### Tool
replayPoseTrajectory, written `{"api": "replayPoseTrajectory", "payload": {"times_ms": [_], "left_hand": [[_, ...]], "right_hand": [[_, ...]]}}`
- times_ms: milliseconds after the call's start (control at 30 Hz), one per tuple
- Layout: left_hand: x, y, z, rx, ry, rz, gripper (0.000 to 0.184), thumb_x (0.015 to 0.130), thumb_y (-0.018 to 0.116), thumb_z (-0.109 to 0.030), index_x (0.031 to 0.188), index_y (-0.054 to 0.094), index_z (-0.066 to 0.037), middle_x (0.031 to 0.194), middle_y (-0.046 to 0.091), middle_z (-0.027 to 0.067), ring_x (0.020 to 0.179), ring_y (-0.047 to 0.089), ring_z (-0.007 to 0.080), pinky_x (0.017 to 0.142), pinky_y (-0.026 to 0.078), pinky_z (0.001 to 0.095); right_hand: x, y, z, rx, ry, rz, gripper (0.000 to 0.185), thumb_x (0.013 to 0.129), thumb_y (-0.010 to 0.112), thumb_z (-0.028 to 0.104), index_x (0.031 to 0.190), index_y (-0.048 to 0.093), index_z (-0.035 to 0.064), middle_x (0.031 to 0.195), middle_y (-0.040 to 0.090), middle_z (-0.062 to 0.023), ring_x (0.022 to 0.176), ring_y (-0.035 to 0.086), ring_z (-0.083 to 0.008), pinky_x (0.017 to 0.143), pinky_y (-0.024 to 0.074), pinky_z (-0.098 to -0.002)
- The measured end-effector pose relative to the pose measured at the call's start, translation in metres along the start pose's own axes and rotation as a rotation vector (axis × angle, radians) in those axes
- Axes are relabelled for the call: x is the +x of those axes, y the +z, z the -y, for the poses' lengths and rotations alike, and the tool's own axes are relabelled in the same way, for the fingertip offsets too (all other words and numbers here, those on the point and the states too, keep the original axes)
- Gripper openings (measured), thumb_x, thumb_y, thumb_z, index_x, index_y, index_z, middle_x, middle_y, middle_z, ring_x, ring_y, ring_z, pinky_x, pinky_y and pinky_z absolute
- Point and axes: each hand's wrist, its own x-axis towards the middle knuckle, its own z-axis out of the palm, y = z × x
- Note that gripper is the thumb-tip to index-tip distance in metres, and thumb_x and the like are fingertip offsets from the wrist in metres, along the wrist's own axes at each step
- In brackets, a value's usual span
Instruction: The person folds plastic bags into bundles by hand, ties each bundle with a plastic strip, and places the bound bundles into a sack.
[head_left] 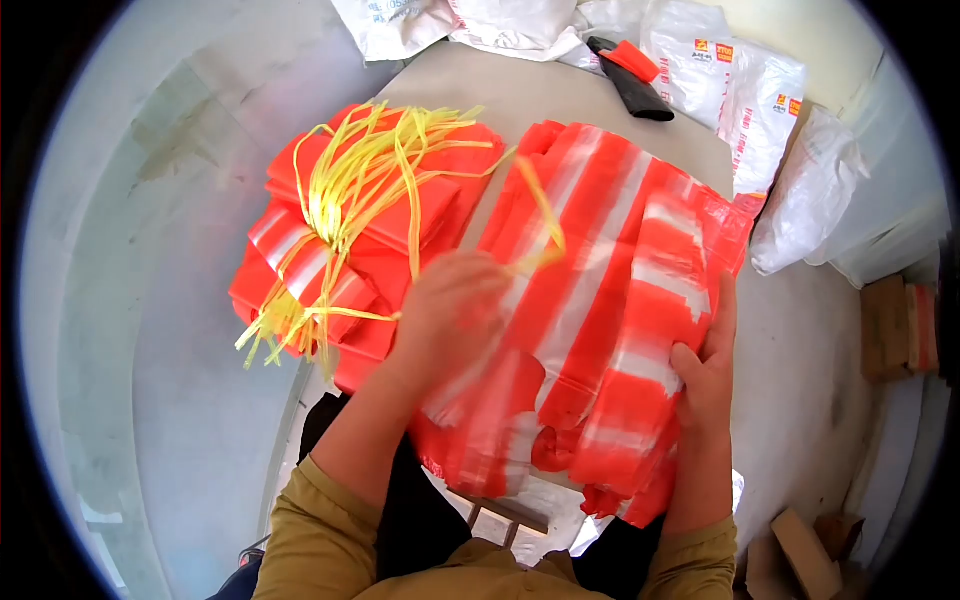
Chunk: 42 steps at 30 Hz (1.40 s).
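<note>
A wide stack of red and white striped plastic sheets (590,270) lies in front of me, its lower ends uneven. At its right edge, my right hand (708,365) grips the side, thumb on top of the sheets. My left hand (452,310) is blurred over the stack's left edge, fingers curled, with a loose yellow strand (545,205) running up from it. To the left is a pile of folded red plastic (450,205). On that pile rests a bundle of yellow strands (345,190), a striped band beside its gathered middle.
A grey-beige table (480,85) carries both piles. White printed sacks (690,60) line its far side, with a black and red object (638,85) before them. Another white sack (812,190) stands right. Cardboard boxes (885,330) are at the far right, and cardboard pieces (805,555) lie lower right.
</note>
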Motion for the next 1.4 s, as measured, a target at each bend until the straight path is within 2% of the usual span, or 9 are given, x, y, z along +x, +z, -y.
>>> {"api": "replayPoseTrajectory", "payload": {"times_ms": [167,300,333,467,733,833,967,1167,1400], "left_hand": [[-0.017,0.027,-0.035,-0.972,-0.432,0.474,0.057,0.09,0.079,-0.041,0.131,0.07,-0.002,0.123,0.072,0.01,0.118,0.066,0.0267,0.097,0.055,0.0396],[-0.015,0.032,-0.052,-1.22,-0.822,0.571,0.1,0.085,0.083,-0.063,0.154,0.047,-0.001,0.143,0.062,0.0103,0.133,0.058,0.0217,0.11,0.047,0.0401],[-0.016,0.037,-0.047,-1.301,-0.817,0.57,0.094,0.091,0.083,-0.045,0.16,0.037,-0.001,0.149,0.057,0.0122,0.137,0.055,0.0224,0.114,0.045,0.0394],[0.0,0.044,-0.052,-1.172,-1.006,0.539,0.068,0.097,0.068,-0.005,0.158,0.037,0.0,0.146,0.059,0.011,0.131,0.06,0.0203,0.11,0.049,0.0393],[-0.007,0.055,-0.048,-0.95,-0.984,0.44,0.075,0.098,0.064,0.0,0.161,0.023,-0.001,0.132,0.065,0.0178,0.116,0.067,0.0208,0.097,0.056,0.0362],[-0.007,0.053,-0.054,-0.921,-0.939,0.37,0.08,0.099,0.064,0.0,0.164,0.016,-0.002,0.125,0.068,0.0186,0.109,0.07,0.0199,0.093,0.057,0.0354],[-0.007,0.05,-0.052,-0.745,-0.936,0.416,0.089,0.098,0.064,0.0,0.168,0.007,-0.006,0.12,0.07,0.019,0.103,0.071,0.0183,0.088,0.057,0.0345],[0.012,0.014,-0.075,-0.366,-0.753,0.521,0.084,0.093,0.072,-0.001,0.166,0.031,-0.011,0.094,0.066,0.0046,0.088,0.065,0.012,0.079,0.054,0.0295],[-0.001,-0.01,-0.046,-0.529,-0.793,0.637,0.047,0.097,0.068,-0.002,0.143,0.061,-0.005,0.082,0.061,0.0011,0.079,0.062,0.0111,0.076,0.053,0.0284]], "right_hand": [[-0.022,0.01,-0.001,-0.028,-0.148,0.223,0.116,0.082,0.077,-0.001,0.171,0.004,0.0067,0.167,0.037,-0.0138,0.146,0.047,-0.0251,0.118,0.0424,-0.0422],[-0.022,0.021,0.002,-0.141,0.267,0.315,0.112,0.087,0.071,-0.008,0.172,0.002,0.011,0.153,0.053,-0.02,0.133,0.058,-0.0248,0.11,0.0482,-0.039],[-0.021,0.024,-0.006,-0.113,0.212,0.295,0.107,0.09,0.068,-0.008,0.172,0.003,0.0122,0.146,0.058,-0.0229,0.13,0.061,-0.0236,0.107,0.0498,-0.0379],[-0.012,0.012,-0.028,-0.286,0.191,0.225,0.096,0.093,0.067,0.001,0.171,0.013,0.0109,0.147,0.06,-0.0197,0.13,0.062,-0.0287,0.108,0.0494,-0.0403],[-0.004,-0.002,-0.007,-0.751,0.101,0.408,0.069,0.101,0.056,0.01,0.165,0.032,0.0057,0.13,0.065,-0.0275,0.124,0.062,-0.0372,0.108,0.0475,-0.0435],[-0.001,-0.012,-0.011,-0.976,-0.068,0.41,0.063,0.099,0.058,0.002,0.16,0.042,0.0062,0.115,0.068,-0.0199,0.107,0.066,-0.0318,0.102,0.0508,-0.0402],[0.001,-0.015,-0.011,-1.201,-0.201,0.413,0.045,0.092,0.062,0.001,0.137,0.057,0.0041,0.107,0.069,-0.019,0.102,0.065,-0.0379,0.095,0.0533,-0.0464],[-0.004,-0.026,-0.002,-1.49,-0.233,0.275,0.021,0.089,0.064,0.005,0.109,0.065,0.0047,0.097,0.069,-0.0157,0.096,0.066,-0.0368,0.083,0.0549,-0.0488],[-0.01,-0.053,0.045,-1.552,0.006,0.429,0.013,0.089,0.063,0.011,0.081,0.07,0.0041,0.094,0.071,-0.015,0.088,0.067,-0.0351,0.074,0.0542,-0.0458]]}}
